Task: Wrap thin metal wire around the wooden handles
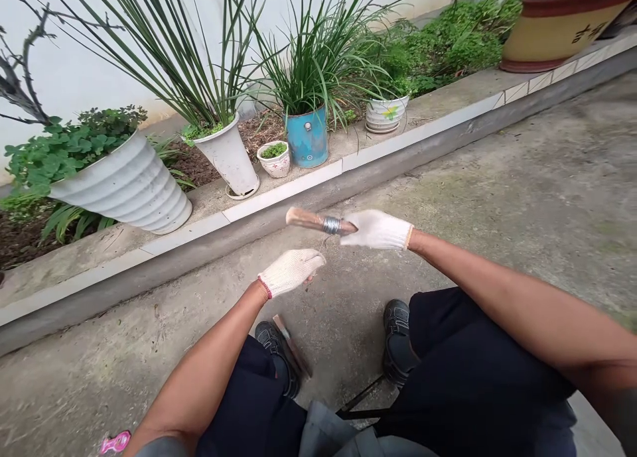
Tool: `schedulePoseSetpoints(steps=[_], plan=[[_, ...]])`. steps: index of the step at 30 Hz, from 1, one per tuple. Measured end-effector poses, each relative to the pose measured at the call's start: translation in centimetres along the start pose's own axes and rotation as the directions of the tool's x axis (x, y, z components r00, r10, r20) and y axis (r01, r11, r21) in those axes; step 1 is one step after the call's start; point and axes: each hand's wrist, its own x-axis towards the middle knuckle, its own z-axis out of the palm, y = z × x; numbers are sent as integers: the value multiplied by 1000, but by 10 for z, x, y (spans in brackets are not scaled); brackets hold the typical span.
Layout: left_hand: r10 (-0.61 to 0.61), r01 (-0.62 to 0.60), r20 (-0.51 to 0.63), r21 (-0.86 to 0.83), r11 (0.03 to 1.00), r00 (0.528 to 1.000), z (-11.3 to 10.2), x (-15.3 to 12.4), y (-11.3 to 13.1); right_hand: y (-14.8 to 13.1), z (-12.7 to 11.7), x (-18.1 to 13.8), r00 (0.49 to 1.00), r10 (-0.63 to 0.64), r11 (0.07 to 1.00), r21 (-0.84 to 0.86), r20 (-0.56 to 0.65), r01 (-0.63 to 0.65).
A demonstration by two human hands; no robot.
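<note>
Both my hands wear white knit gloves. My right hand (pixel 377 229) is closed round one end of a short wooden handle (pixel 306 219), held level above the concrete ground. A band of grey wire (pixel 331 225) is wound round the handle just beside that hand. My left hand (pixel 291 270) sits just below and to the left, its fingers pinched on the thin loose end of the wire that hangs from the coil. Below my hands are my two dark shoes, and a flat narrow tool (pixel 292 345) lies against the left shoe.
A raised tiled kerb (pixel 279 195) runs across in front with potted plants: a ribbed white pot (pixel 124 186), a tall white pot (pixel 230 156), a blue pot (pixel 307 137), small white pots and a large yellow pot (pixel 557 29). A pink item (pixel 115 442) lies bottom left.
</note>
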Motion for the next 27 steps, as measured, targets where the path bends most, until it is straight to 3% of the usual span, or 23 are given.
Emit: schedulePoseSetpoints(steps=[2,5,10,13,16,19,22,24,27], plan=[[6,-6,9,10,1000,1000,1,0,3,9,-3,7,993,65,998,-5,-96,-66],[5,-7,25,70,998,1000,2,0,6,24,-6,16,978,152,982,-94,-139,-166],[37,-30,-38,155,987,999,-1,0,5,30,8,20,962,270,893,-383,34,-237],[75,-58,-76,204,977,994,-3,2,1,20,24,14,943,196,872,-488,271,-41],[72,-53,-80,223,973,994,-3,3,-4,13,37,3,875,0,871,-430,484,238],[11,4,-74,193,981,997,-2,4,-6,9,39,-8,809,-162,886,-278,566,372],[-10,13,-28,130,991,1000,-2,4,-6,7,29,-15,763,-273,914,-89,586,395],[-10,9,17,80,997,1000,0,4,-3,4,20,-16,789,-297,937,4,538,350],[-20,18,42,41,999,999,2,4,4,0,10,-11,923,-205,978,40,327,203]])
